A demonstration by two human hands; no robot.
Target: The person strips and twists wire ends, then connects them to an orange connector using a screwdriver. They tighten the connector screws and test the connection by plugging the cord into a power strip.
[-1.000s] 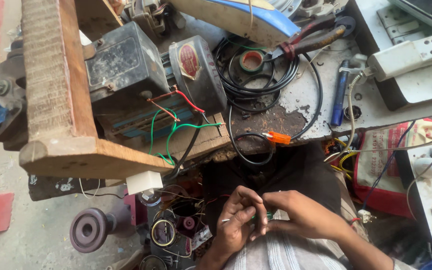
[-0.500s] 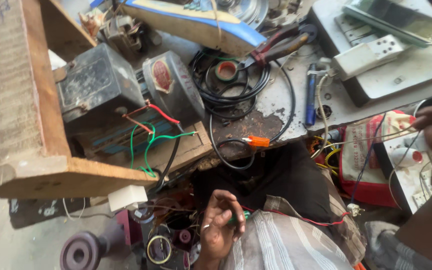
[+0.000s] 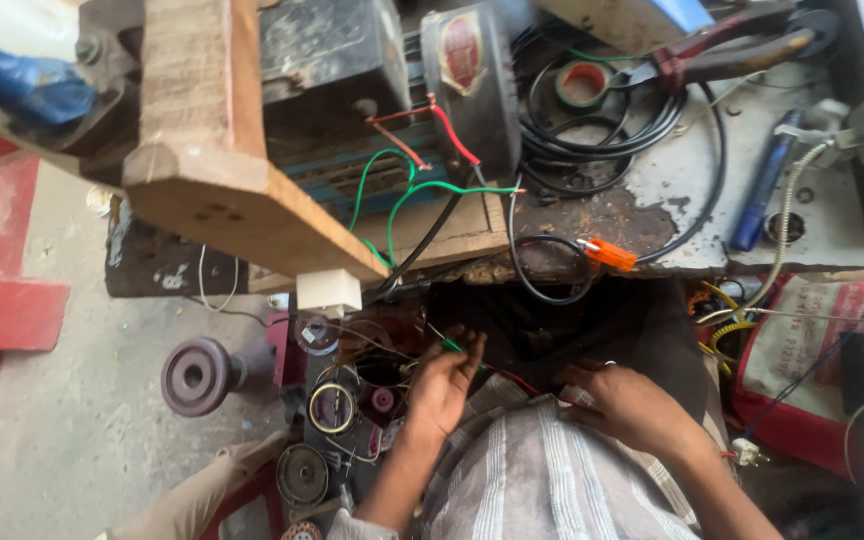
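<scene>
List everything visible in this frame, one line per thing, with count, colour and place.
wooden beam: one, brown, upper left across the bench
motor: one, dark grey, top centre behind the beam
green wires: several, looping below the motor
red wires: two, at the motor's front
black cable coil: one, top centre-right
tape roll: one, green with red core, inside the coil
pliers: one, dark red handles, top right
orange connector: one, bench edge
blue pen-like tool: one, right
pulley wheel: one, maroon, lower left
left hand: pinching a thin green-tipped wire
right hand: resting on striped cloth
</scene>
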